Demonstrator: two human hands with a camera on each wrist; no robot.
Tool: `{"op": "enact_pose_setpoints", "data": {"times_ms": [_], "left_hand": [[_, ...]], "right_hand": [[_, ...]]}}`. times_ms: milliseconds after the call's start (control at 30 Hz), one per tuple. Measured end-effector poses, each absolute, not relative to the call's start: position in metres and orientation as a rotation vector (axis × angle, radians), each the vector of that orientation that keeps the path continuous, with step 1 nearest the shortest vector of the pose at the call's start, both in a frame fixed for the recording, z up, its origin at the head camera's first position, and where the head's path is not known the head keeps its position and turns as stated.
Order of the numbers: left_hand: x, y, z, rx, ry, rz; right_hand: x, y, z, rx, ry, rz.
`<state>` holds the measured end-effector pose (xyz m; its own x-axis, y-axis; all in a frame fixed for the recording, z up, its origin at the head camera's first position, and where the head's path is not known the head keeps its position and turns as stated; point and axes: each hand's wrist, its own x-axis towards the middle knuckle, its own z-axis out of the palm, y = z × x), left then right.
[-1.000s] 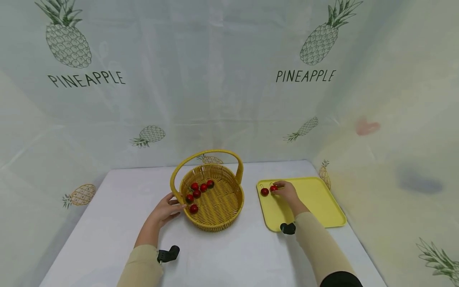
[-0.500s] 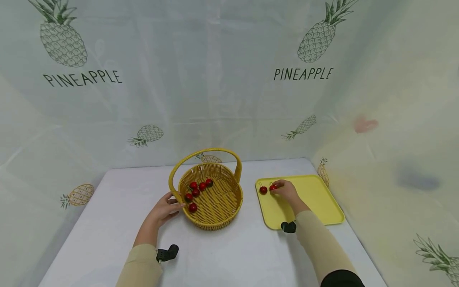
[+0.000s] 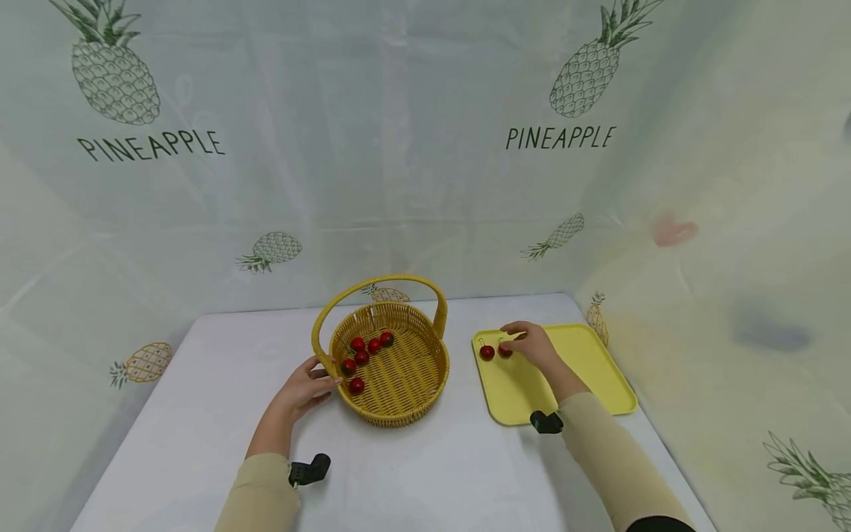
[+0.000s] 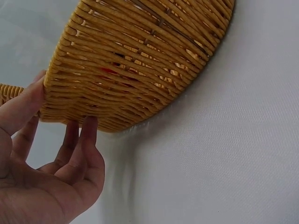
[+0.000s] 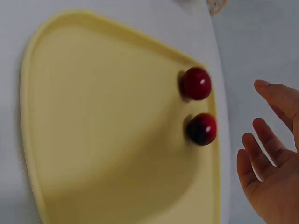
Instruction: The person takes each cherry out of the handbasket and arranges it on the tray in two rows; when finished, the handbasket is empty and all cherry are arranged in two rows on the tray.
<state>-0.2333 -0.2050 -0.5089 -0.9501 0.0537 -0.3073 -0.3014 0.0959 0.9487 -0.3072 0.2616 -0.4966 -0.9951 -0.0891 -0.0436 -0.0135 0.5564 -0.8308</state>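
My left hand (image 3: pixel 306 389) holds the left rim of a yellow woven basket (image 3: pixel 407 378), near the foot of its arched handle. In the left wrist view, the thumb lies at the rim of the basket (image 4: pixel 126 70) and fingertips touch its side. Several red cherries (image 3: pixel 362 357) lie in the left part of the basket. On the yellow tray (image 3: pixel 578 369), two cherries sit side by side near the far left corner, a left cherry (image 3: pixel 487 352) and a right cherry (image 3: pixel 505 349). My right hand (image 5: pixel 275 163) is just above them, fingers spread and holding nothing.
A white cloth (image 3: pixel 412 473) covers the table, with the basket at the middle and the tray on the right. Behind stands a pale curtain (image 3: pixel 399 185) printed with pineapples. Each wrist wears a black camera mount (image 3: pixel 310 470).
My right hand has let go of the right cherry and risen slightly off it; the cherry stays on the tray beside the other. The left hand keeps its hold on the basket.
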Motion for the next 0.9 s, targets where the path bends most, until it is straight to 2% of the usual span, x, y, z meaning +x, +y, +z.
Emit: {"op": "enact_pose_setpoints", "data": {"times_ms": [467,900], "left_hand": [[-0.234,-0.206,-0.511,-0.249,2.093,1.941],[-0.234,-0.207,-0.512,-0.235,2.089,1.953]], "right_hand": [[-0.28,0.212,-0.462,-0.378,2.623,-1.427],[-0.266,0.15,-0.45,-0.589,2.556,-1.294]]}}
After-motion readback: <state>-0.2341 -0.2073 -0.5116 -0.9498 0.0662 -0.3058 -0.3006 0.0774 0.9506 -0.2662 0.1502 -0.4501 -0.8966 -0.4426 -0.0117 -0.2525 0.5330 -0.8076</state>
